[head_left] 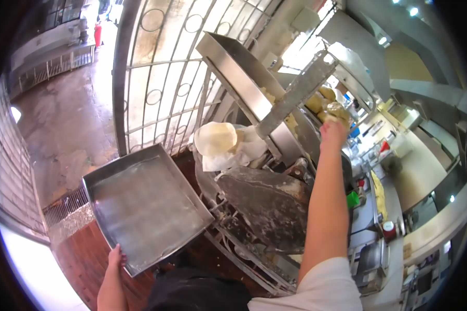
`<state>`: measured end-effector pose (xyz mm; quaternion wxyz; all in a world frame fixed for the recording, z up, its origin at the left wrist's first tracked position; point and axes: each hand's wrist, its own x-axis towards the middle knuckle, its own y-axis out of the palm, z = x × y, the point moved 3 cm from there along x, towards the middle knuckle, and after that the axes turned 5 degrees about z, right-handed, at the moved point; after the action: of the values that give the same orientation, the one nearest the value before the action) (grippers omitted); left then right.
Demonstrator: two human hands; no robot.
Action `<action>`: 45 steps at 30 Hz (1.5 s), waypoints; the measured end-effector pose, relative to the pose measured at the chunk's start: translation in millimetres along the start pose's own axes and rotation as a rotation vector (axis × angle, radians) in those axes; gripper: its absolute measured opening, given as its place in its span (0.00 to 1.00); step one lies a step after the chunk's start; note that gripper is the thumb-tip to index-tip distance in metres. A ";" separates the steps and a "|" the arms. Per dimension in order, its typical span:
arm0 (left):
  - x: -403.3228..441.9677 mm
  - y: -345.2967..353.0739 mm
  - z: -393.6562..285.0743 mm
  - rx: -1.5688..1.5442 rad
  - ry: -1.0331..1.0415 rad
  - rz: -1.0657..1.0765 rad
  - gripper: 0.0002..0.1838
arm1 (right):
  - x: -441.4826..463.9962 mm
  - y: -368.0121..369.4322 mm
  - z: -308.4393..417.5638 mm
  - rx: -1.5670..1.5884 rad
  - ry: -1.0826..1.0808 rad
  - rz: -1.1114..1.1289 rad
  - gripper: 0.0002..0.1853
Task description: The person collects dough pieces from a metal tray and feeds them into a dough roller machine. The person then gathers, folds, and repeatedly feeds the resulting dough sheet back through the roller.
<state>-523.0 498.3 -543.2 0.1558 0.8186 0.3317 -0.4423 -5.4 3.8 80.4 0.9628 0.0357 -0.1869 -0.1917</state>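
Observation:
My left hand (pixel 117 256) grips the near edge of a large, shallow metal tray (pixel 148 207). The tray is tilted, and its inside looks bare with a dull, smeared bottom. At the end of my outstretched arm, my right hand (pixel 333 133) has its fingers closed at a shiny yellowish lump (pixel 334 111), whose kind I cannot make out. More yellowish rounded lumps (pixel 325 94) lie just behind it. Left of that arm stands a worn machine (pixel 267 202) with a long metal trough (pixel 244 78) on top. Pale scraps cling inside the trough.
A round pale thing on white cloth (pixel 215 140) rests on the machine's left side. A barred metal gate (pixel 166 67) stands behind the tray. Red-brown flooring (pixel 83 249) lies below. On the right are counters with a red-and-white can (pixel 388 228) and a dark tray (pixel 369 259).

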 end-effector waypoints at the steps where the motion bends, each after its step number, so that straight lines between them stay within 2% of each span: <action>1: -3.8 0.9 3.0 0.026 0.002 0.030 0.25 | 25.5 4.6 -14.0 -0.354 0.003 0.115 0.16; 3: -9.4 -1.5 17.4 0.059 -0.011 0.066 0.26 | 62.9 8.8 -6.4 -0.516 -0.012 0.077 0.17; 5: -14.2 -15.9 49.1 0.100 -0.047 0.085 0.26 | 46.4 13.1 10.2 -0.474 -0.121 0.036 0.20; 7: -25.9 -33.3 84.1 0.075 -0.140 0.045 0.24 | 21.6 20.6 42.0 -0.167 -0.301 0.095 0.21; 9: -53.2 -51.4 122.3 0.088 -0.261 -0.080 0.23 | 29.6 4.0 48.2 0.065 -0.264 -0.036 0.21; 10: -86.6 -50.4 113.6 0.105 -0.280 -0.108 0.22 | -8.1 9.0 67.6 0.202 -0.191 -0.076 0.22; 11: -85.7 -60.4 133.3 0.123 -0.194 -0.098 0.23 | -11.6 -1.0 73.1 0.233 -0.300 0.052 0.21; 12: -75.4 -69.9 160.7 0.109 -0.130 -0.149 0.25 | -58.2 15.7 89.0 0.216 -0.407 0.125 0.19; 13: -82.8 -75.0 162.8 0.195 -0.150 -0.111 0.26 | -74.6 19.8 93.5 0.278 -0.457 0.355 0.18; 15: -96.8 -72.1 162.2 0.165 -0.169 -0.147 0.26 | -199.8 78.9 98.2 0.306 -0.455 0.478 0.18; 16: -112.5 -62.7 145.6 0.024 -0.257 -0.167 0.24 | -230.5 98.2 77.1 0.240 -0.448 0.633 0.18; 17: -102.3 -62.1 152.1 0.013 -0.291 -0.121 0.23 | -257.0 115.2 56.1 0.174 -0.456 0.781 0.17; 19: -100.5 -47.7 135.7 -0.079 -0.270 -0.154 0.23 | -319.1 155.6 -0.8 0.089 -0.343 1.193 0.16; 21: -96.6 -30.1 116.0 -0.280 -0.228 -0.189 0.25 | -390.7 185.3 -74.2 0.004 0.225 1.276 0.12; 23: -64.8 -20.5 111.2 -0.287 -0.097 -0.259 0.28 | -450.2 195.1 -172.3 -0.045 0.667 1.434 0.11; 25: -26.7 -13.1 113.0 -0.123 0.097 -0.437 0.32 | -511.5 183.2 -277.9 -0.223 0.879 1.633 0.12; 29: -10.6 4.0 61.7 0.028 0.204 -0.472 0.33 | -594.9 135.2 -428.3 -0.750 1.256 1.881 0.14; 30: -4.4 8.0 57.4 0.060 0.245 -0.493 0.33 | -605.8 125.7 -461.7 -0.842 1.155 2.042 0.13; 32: 5.3 16.7 58.9 0.095 0.169 -0.553 0.31 | -620.7 111.6 -523.7 -1.007 0.895 2.362 0.12; 34: 0.2 22.8 51.7 0.126 0.050 -0.587 0.29 | -650.3 101.7 -565.1 -1.169 0.179 2.749 0.13; 35: -4.1 25.1 50.0 0.121 0.058 -0.624 0.29 | -663.8 93.2 -575.3 -1.205 -0.231 2.881 0.13; 37: -2.9 28.1 51.0 0.123 0.085 -0.690 0.29 | -698.1 111.1 -532.7 -1.326 0.008 2.680 0.15; 39: -0.2 28.0 53.6 0.136 0.088 -0.709 0.28 | -743.8 114.7 -511.8 -1.300 0.116 2.695 0.14; 41: -2.4 28.6 53.6 0.138 0.088 -0.710 0.28 | -769.8 115.5 -504.7 -1.196 0.134 2.730 0.14; 44: -1.6 28.5 52.9 0.143 0.068 -0.709 0.28 | -760.7 148.7 -506.4 -1.026 0.303 2.515 0.13; 45: -1.4 28.6 53.5 0.140 0.064 -0.714 0.28 | -759.9 157.8 -514.1 -0.893 0.414 2.303 0.13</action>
<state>-537.3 447.5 -573.1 -0.0755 0.6734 0.5700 -0.4646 -408.2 438.9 -637.3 0.5105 -0.4480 0.1263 0.7230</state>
